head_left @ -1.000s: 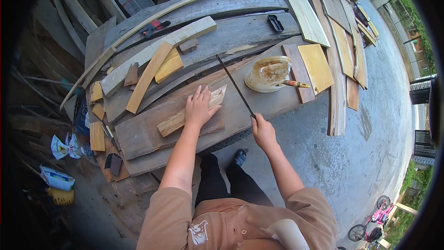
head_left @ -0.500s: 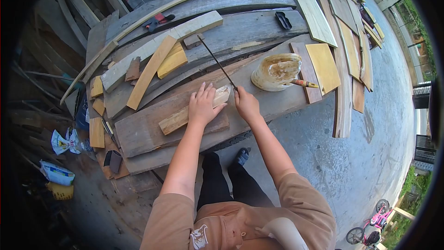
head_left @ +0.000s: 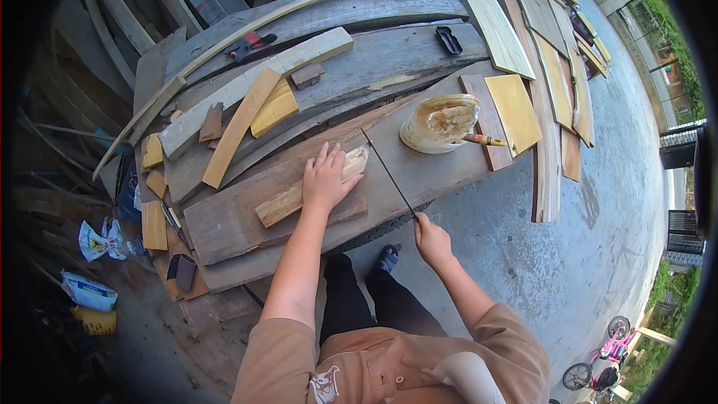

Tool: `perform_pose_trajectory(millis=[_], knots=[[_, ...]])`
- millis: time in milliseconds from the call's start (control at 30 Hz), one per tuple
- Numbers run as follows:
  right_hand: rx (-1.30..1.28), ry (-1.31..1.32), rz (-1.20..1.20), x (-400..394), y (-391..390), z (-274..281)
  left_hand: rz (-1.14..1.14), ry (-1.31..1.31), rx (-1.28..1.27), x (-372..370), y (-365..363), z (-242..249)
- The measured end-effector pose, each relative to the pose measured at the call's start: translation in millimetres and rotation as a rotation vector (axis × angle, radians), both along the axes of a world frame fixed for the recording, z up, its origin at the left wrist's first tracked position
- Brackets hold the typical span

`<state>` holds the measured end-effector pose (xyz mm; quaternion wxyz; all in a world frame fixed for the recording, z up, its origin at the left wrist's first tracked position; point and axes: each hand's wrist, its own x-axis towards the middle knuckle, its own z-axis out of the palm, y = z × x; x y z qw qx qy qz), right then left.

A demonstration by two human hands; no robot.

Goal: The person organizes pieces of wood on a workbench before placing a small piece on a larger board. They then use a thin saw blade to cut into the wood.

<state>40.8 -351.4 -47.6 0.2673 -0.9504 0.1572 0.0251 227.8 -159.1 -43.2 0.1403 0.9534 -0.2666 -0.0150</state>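
The left hand (head_left: 325, 182) lies palm-down across a short wooden strip (head_left: 281, 206), fingers slightly spread and thumb held out to the side. The right hand (head_left: 432, 241) has its fingers curled around the near end of a thin dark rod (head_left: 390, 177), which slants past the strip's far end; whether the two touch, I cannot tell. The strip rests on a wide brown board (head_left: 224, 223). Right of the rod stands a whitish tub (head_left: 417, 138), its inside coated in brown residue, with a handle (head_left: 485, 139) jutting from its right side. Farther back sits a small black tray (head_left: 449, 40). At far left, a blue-and-white bag (head_left: 90, 292) lies against a yellow container (head_left: 96, 320), their contents hidden.
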Motion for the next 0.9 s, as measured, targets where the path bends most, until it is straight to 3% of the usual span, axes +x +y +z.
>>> perform_pose_trajectory(millis=[200, 333, 500, 567, 700, 900], knots=[[-0.004, 0.111, 0.053, 71.1, 7.7, 15.8, -0.023, -0.067, -0.042, -2.2, 0.9, -2.3], [0.032, 0.012, 0.113, 146.4, 15.6, 10.7, -0.006, -0.053, -0.013, -1.0, -1.2, -2.6], [0.058, 0.017, 0.092, 124.5, 13.6, 6.8, -0.067, -0.075, 0.009, 0.5, 0.9, -0.2], [0.063, 0.047, 0.065, 109.4, 11.8, 10.2, -0.219, -0.065, 0.084, 0.7, 1.3, 4.4], [0.049, 0.036, 0.017, 112.2, 18.2, 5.6, -0.22, -0.048, 0.082, 3.1, 0.4, 0.2], [0.039, -0.008, 0.024, 146.1, 24.5, -4.3, 0.022, -0.002, 0.002, 1.3, -8.8, -1.8]])
